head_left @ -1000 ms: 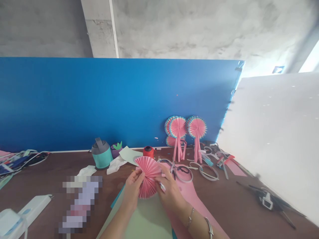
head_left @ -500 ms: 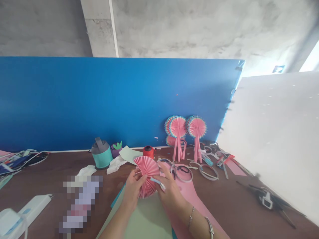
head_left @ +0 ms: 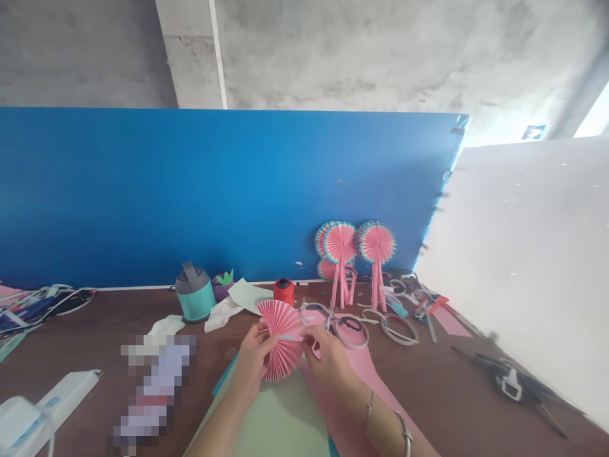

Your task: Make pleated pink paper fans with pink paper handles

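Observation:
My left hand (head_left: 254, 355) grips a pink pleated paper fan (head_left: 277, 365) at its left side, thumb in front. The fan is spread in a part circle above a pale green sheet (head_left: 280, 419). A small light blue patch (head_left: 287, 337) shows near the fan's centre. At the fan's right side, my right hand (head_left: 330, 358) has thumb and forefinger pinched together by the pleats. A bit of something whitish shows under those fingers, too small to name. Pink paper (head_left: 366, 381) lies beneath my right forearm.
Finished pink fans (head_left: 341, 244) lean against the blue partition (head_left: 190, 190). Scissors (head_left: 349, 330) and tape rolls (head_left: 399, 330) lie to the right, with a red spool (head_left: 284, 292) behind the fan. A teal container (head_left: 196, 298) and power strip (head_left: 66, 400) are left.
The light blue and white strip between my right fingers has turned or moved; a light blue patch now shows on the fan. My right fingers have closed at the fan's edge.

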`<state>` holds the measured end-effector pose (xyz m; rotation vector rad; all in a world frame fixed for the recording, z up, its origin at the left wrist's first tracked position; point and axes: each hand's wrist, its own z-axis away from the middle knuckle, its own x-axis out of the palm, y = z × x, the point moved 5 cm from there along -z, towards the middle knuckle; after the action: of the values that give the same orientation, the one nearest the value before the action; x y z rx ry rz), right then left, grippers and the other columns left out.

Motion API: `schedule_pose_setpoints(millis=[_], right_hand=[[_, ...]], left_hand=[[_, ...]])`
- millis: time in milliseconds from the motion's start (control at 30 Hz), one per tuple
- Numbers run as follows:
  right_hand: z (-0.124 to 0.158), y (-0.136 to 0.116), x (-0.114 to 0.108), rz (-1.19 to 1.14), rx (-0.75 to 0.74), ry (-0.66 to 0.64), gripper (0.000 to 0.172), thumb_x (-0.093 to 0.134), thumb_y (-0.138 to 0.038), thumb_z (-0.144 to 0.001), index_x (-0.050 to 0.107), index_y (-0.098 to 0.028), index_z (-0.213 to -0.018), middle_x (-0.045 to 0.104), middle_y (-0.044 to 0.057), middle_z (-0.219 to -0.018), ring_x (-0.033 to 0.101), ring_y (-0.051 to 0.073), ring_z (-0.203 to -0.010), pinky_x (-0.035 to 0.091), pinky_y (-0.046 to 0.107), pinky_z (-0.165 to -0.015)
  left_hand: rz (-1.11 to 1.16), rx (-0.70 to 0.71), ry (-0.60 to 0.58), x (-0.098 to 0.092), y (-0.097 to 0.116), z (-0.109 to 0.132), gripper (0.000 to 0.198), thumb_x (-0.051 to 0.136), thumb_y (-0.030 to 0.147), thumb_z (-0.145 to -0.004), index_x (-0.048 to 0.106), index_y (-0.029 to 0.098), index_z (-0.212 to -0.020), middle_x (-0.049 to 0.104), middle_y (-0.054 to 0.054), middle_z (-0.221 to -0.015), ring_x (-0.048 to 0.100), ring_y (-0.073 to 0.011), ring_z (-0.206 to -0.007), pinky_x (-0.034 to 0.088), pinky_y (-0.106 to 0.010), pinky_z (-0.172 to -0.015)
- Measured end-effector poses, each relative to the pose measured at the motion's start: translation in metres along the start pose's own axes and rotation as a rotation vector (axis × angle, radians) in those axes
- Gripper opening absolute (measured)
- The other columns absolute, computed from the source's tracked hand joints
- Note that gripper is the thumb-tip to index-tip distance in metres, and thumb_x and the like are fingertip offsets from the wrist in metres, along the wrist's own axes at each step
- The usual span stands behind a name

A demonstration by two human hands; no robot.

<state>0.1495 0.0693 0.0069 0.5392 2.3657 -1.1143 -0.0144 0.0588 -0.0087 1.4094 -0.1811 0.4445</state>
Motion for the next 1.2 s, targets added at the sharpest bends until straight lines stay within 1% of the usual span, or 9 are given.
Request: schedule_pose_setpoints(millis=[133, 233, 333, 467, 600, 700, 833, 1000, 1200], right_hand=[[-0.003, -0.004, -0.01, 0.088, -0.13, 0.055, 0.018, 0.045, -0.009, -0.082, 0.059, -0.019, -0.089, 0.065, 0.005, -0.08, 0.06, 0.018, -0.071, 0.048, 0.028, -0.063], [-0.004, -0.006, -0.013, 0.122, -0.217, 0.05, 0.019, 0.044, -0.009, -0.086, 0.06, -0.019, -0.089, 0.065, 0.005, -0.081, 0.06, 0.018, -0.073, 0.047, 0.028, -0.065], [-0.004, -0.006, -0.013, 0.16, -0.266, 0.046, 0.021, 0.043, -0.011, -0.089, 0.061, -0.019, -0.092, 0.065, 0.006, -0.083, 0.059, 0.018, -0.075, 0.047, 0.029, -0.066], [-0.004, -0.007, -0.012, 0.244, -0.322, 0.014, 0.023, 0.039, -0.012, -0.093, 0.061, -0.018, -0.094, 0.063, 0.007, -0.084, 0.058, 0.02, -0.078, 0.047, 0.031, -0.068], [-0.006, -0.007, -0.013, 0.268, -0.312, 0.003, 0.026, 0.035, -0.012, -0.094, 0.06, -0.017, -0.093, 0.061, 0.008, -0.083, 0.056, 0.02, -0.078, 0.047, 0.032, -0.067], [-0.007, -0.005, -0.016, 0.272, -0.282, 0.013, 0.027, 0.032, -0.012, -0.094, 0.059, -0.017, -0.092, 0.059, 0.009, -0.084, 0.055, 0.02, -0.078, 0.046, 0.032, -0.067], [-0.008, -0.005, -0.02, 0.244, -0.259, 0.036, 0.027, 0.032, -0.012, -0.094, 0.058, -0.017, -0.09, 0.058, 0.007, -0.083, 0.055, 0.019, -0.077, 0.045, 0.031, -0.068], [-0.009, -0.007, -0.022, 0.226, -0.258, 0.041, 0.025, 0.033, -0.013, -0.094, 0.057, -0.018, -0.089, 0.057, 0.006, -0.083, 0.055, 0.018, -0.076, 0.045, 0.03, -0.067], [-0.008, -0.005, -0.019, 0.234, -0.253, -0.01, 0.024, 0.034, -0.011, -0.094, 0.057, -0.019, -0.091, 0.058, 0.007, -0.084, 0.055, 0.019, -0.079, 0.045, 0.031, -0.07]], left_hand=[[-0.082, -0.082, -0.018, 0.003, 0.002, 0.006, 0.042, 0.077, 0.03, -0.058, 0.057, 0.019, -0.093, 0.072, -0.007, -0.091, 0.068, -0.0217, -0.078, 0.044, -0.027, -0.062], [-0.124, -0.121, -0.032, 0.003, 0.001, 0.007, 0.041, 0.075, 0.031, -0.058, 0.057, 0.02, -0.094, 0.072, -0.004, -0.089, 0.067, -0.0208, -0.077, 0.041, -0.026, -0.062], [-0.145, -0.137, -0.041, 0.002, -0.002, 0.005, 0.043, 0.075, 0.033, -0.058, 0.057, 0.021, -0.094, 0.071, -0.003, -0.088, 0.066, -0.0201, -0.076, 0.041, -0.027, -0.063], [-0.103, -0.141, -0.068, 0.002, -0.007, 0.001, 0.045, 0.078, 0.035, -0.056, 0.056, 0.02, -0.093, 0.071, -0.003, -0.086, 0.066, -0.0197, -0.073, 0.042, -0.027, -0.063], [0.014, -0.093, -0.099, 0.003, -0.009, -0.002, 0.048, 0.081, 0.035, -0.054, 0.056, 0.019, -0.09, 0.07, -0.003, -0.081, 0.067, -0.0202, -0.076, 0.044, -0.028, -0.068], [0.051, -0.082, -0.094, 0.002, -0.01, -0.004, 0.045, 0.081, 0.034, -0.054, 0.056, 0.018, -0.087, 0.068, -0.001, -0.077, 0.065, -0.0173, -0.072, 0.044, -0.026, -0.066], [0.037, -0.1, -0.105, -0.002, -0.013, -0.007, 0.042, 0.079, 0.033, -0.057, 0.055, 0.018, -0.087, 0.066, 0.0, -0.075, 0.062, -0.0144, -0.067, 0.043, -0.024, -0.061], [0.058, -0.1, -0.151, -0.001, -0.016, -0.009, 0.043, 0.079, 0.034, -0.059, 0.056, 0.016, -0.09, 0.066, -0.003, -0.081, 0.063, -0.0153, -0.071, 0.045, -0.025, -0.064], [-0.024, -0.057, -0.148, 0.0, -0.013, -0.007, 0.039, 0.079, 0.033, -0.06, 0.06, 0.014, -0.089, 0.068, -0.005, -0.083, 0.064, -0.0166, -0.072, 0.046, -0.027, -0.067]])
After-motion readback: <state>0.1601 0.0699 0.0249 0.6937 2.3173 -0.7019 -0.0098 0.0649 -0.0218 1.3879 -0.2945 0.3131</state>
